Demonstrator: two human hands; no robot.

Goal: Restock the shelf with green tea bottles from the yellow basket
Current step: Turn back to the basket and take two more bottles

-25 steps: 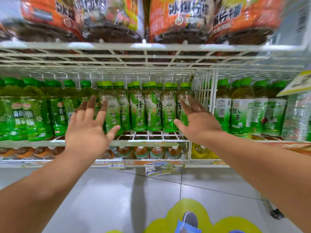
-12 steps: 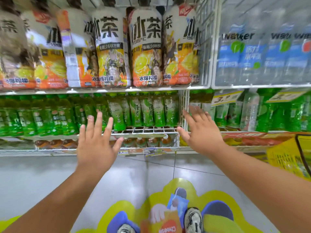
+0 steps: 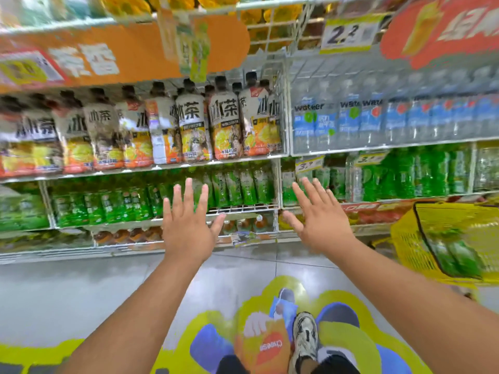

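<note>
Near: our left hand [image 3: 186,228] and right hand [image 3: 321,225] were empty, fingers spread, well apart | Right: basket [image 3: 405,238] held bottles [image 3: 456,255] | Far: shelf [image 3: 243,209] looked stocked | Step: between loads, we judged | Next: reach right into basket.

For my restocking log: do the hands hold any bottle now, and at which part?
Nothing is held. The left hand and right hand are both open and empty.
</note>
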